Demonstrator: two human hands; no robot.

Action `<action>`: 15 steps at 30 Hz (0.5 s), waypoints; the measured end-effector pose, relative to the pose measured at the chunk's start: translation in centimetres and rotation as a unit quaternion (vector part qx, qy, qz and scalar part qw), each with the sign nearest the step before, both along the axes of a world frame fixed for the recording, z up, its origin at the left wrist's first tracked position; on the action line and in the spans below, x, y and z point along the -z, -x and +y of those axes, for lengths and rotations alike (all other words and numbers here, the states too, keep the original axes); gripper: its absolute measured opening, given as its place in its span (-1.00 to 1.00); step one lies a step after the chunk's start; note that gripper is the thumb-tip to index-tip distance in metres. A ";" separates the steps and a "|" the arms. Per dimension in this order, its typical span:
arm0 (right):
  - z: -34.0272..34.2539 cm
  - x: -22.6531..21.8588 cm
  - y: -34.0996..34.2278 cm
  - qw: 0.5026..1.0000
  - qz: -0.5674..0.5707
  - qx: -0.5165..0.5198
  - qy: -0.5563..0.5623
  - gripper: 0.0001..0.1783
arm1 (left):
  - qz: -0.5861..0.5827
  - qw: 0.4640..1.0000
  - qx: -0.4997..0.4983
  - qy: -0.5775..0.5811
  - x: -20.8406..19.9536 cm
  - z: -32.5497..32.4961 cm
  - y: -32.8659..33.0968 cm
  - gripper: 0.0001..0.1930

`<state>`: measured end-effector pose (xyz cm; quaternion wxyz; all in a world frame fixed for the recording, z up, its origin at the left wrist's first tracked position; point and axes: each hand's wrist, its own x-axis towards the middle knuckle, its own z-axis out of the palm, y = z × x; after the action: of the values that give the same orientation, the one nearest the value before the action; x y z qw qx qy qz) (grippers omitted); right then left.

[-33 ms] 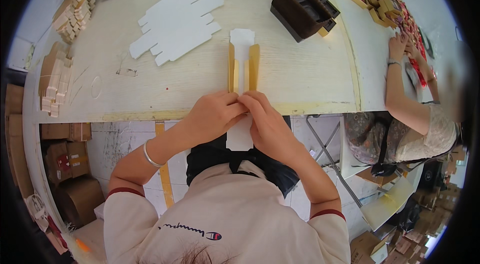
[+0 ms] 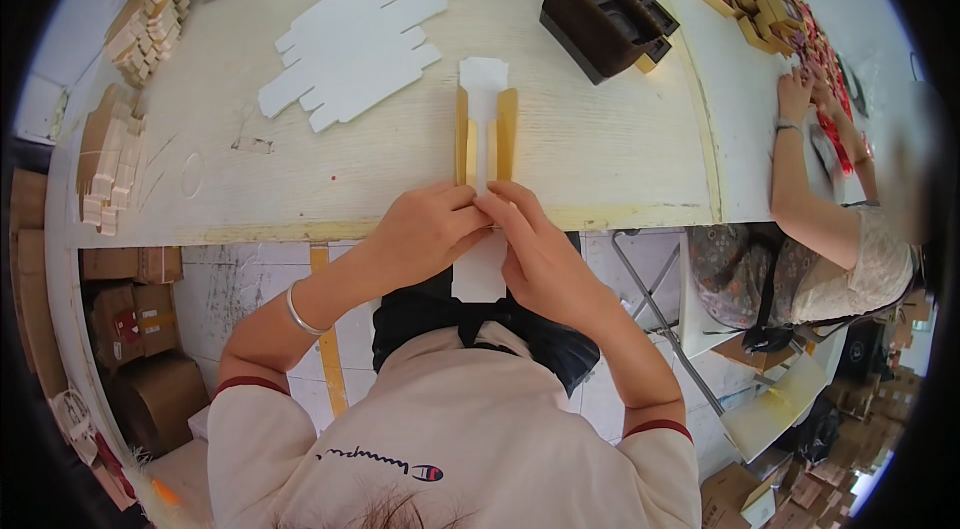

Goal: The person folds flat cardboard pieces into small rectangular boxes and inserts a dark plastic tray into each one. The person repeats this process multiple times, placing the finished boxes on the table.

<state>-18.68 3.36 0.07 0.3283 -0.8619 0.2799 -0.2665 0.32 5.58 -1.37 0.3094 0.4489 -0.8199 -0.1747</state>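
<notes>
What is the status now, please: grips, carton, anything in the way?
Left grip, right grip: both holding carton at table edge. Carton part-folded, gold sides raised. White cardboard ahead left, brown container ahead right; neither blocking carton.

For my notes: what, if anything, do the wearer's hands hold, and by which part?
A partly folded carton: the left hand and right hand grip it at the near ends of its gold side walls; the exact hold is hidden.

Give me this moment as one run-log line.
left hand: holding part-folded box; right hand: holding same box, beside left; white cut card: flat, ahead-left; dark brown container: ahead-right
</notes>
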 end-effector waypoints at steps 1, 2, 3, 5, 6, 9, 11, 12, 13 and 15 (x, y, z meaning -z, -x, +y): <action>0.0 0.0 0.7 0.999 0.028 -0.016 0.040 -0.35 | 0.010 1.000 -0.003 -0.007 0.1 0.1 -0.1 -0.90; -0.1 0.0 1.6 0.995 0.056 -0.031 0.079 -0.33 | 0.019 1.000 -0.002 0.000 0.3 0.2 -0.1 -0.91; -0.2 0.0 2.1 0.988 0.083 -0.046 0.118 -0.31 | 0.029 1.000 -0.002 0.007 0.5 0.3 -0.2 -0.91; -0.4 0.3 2.1 0.980 0.077 -0.053 0.174 -0.37 | 0.039 0.999 -0.004 0.016 0.7 0.4 -0.2 -0.92; -0.6 0.7 2.1 0.975 0.074 -0.056 0.202 -0.40 | 0.040 0.999 -0.006 0.018 0.7 0.5 -0.2 -0.92; -1.6 2.8 1.7 0.975 -0.040 -0.044 0.213 -0.59 | 0.080 0.997 -0.004 -0.020 1.1 0.4 -0.4 -0.85; -2.1 3.3 1.1 0.990 -0.098 -0.036 0.096 -0.73 | 0.160 0.981 0.011 -0.108 0.7 0.3 -0.9 -0.76; -2.2 3.4 0.8 0.991 -0.127 -0.033 0.037 -0.80 | 0.220 0.959 0.024 -0.174 -0.1 0.2 -1.4 -0.70; -2.2 3.3 0.6 0.990 -0.135 -0.024 0.024 -0.81 | 0.277 0.930 0.038 -0.239 -0.5 0.0 -1.6 -0.63; -2.0 3.0 0.3 0.989 -0.150 -0.010 -0.005 -0.81 | 0.255 0.946 0.027 -0.200 0.1 0.1 -1.2 -0.64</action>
<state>-18.94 1.40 -2.98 0.3736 -0.8131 0.2199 -0.3884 1.57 5.64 -1.46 0.4071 0.4199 -0.6736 -0.4519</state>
